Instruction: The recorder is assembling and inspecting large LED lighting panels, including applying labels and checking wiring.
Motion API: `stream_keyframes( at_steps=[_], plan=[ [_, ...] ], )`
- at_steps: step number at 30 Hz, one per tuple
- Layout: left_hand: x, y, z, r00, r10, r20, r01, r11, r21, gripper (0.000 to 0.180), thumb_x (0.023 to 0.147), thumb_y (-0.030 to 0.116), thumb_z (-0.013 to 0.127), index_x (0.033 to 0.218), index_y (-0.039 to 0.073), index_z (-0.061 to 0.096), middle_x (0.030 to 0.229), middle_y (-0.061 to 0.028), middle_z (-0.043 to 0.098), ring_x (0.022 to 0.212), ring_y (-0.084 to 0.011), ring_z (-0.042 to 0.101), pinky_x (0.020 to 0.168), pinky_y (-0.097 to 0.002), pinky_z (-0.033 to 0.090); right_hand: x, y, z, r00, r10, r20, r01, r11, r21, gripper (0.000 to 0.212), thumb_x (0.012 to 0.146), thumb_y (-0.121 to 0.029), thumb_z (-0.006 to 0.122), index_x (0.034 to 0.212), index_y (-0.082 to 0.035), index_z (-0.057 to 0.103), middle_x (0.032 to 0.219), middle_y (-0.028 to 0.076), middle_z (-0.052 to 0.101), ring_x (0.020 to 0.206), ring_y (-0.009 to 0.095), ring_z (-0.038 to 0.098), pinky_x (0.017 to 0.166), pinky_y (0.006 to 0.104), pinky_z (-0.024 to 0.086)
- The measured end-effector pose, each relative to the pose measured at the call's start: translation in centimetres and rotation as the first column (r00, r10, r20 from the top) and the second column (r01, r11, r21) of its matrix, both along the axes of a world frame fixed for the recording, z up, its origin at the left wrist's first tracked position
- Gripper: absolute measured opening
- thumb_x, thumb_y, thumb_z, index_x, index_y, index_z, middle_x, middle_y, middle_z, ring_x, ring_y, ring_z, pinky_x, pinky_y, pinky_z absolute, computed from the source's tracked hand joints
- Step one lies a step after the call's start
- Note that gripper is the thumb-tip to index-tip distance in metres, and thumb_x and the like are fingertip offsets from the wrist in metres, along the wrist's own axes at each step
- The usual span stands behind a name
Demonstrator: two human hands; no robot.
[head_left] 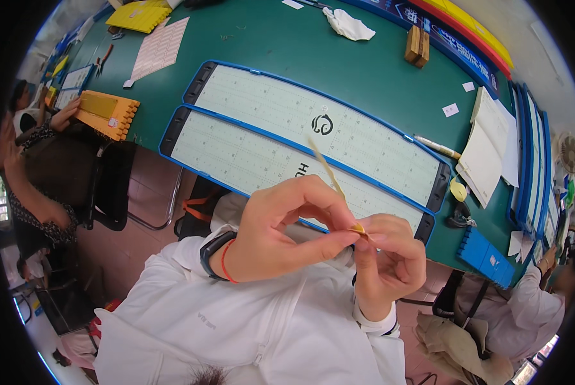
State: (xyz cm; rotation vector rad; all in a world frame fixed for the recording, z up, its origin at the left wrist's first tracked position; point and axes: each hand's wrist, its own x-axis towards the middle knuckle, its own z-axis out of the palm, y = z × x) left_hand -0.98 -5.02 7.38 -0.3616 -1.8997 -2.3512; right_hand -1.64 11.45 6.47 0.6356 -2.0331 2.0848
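My left hand and my right hand meet above the near edge of the table. Their thumbs and fingertips are pinched together on a thin yellowish strip. One end of it sticks up past my left fingers; a small yellow bit shows between the fingertips, and the rest is hidden. Beneath and beyond my hands lie two long white panels, a far one and a near one, with blue edges and black end pieces. They lie side by side, slanting down to the right. My hands partly cover the near panel.
On the green table are a pen, an open notebook, a wooden block, crumpled white tissue and a blue toothed piece. At left, a co-worker's hand touches an orange toothed piece. Another person sits at right.
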Motion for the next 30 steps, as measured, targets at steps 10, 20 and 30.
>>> stream_keyframes(
  at_steps=[10, 20, 30],
  plan=[
    [0.2, 0.2, -1.4, 0.996, -0.018, -0.089, 0.036, 0.979, 0.202, 0.016, 0.08, -0.012, 0.059, 0.086, 0.001, 0.053, 0.096, -0.0113, 0.056, 0.09, -0.0147, 0.058, 0.078, -0.0264, 0.052, -0.6, 0.0, -0.2, 0.993, -0.044, -0.112, 0.051, 0.997, 0.058, 0.035, 0.062, 0.01, 0.076, 0.091, -0.003, 0.062, 0.093, 0.011, 0.064, 0.089, 0.026, 0.061, 0.074, 0.0328, 0.05],
    [0.5, 1.2, -2.2, 0.991, 0.046, -0.125, -0.002, 0.943, 0.333, 0.023, 0.079, -0.017, 0.055, 0.079, 0.005, 0.048, 0.095, -0.0138, 0.057, 0.085, -0.0136, 0.057, 0.073, -0.0238, 0.047, -0.5, 0.1, 0.4, 0.974, -0.062, -0.22, 0.095, 0.986, 0.14, 0.039, 0.057, 0.01, 0.078, 0.089, -0.008, 0.064, 0.09, 0.006, 0.064, 0.088, 0.026, 0.06, 0.07, 0.0307, 0.051],
    [0.0, 0.2, -2.9, 0.905, -0.036, -0.424, 0.122, 0.976, 0.179, 0.02, 0.075, -0.015, 0.052, 0.084, 0.003, 0.05, 0.095, -0.0219, 0.059, 0.066, -0.0203, 0.059, 0.056, -0.0265, 0.049, 0.0, 0.3, 0.6, 0.941, -0.046, -0.336, 0.123, 0.97, 0.212, 0.039, 0.054, 0.001, 0.08, 0.089, -0.01, 0.065, 0.092, 0.003, 0.063, 0.087, 0.024, 0.06, 0.07, 0.0321, 0.051]
  ],
)
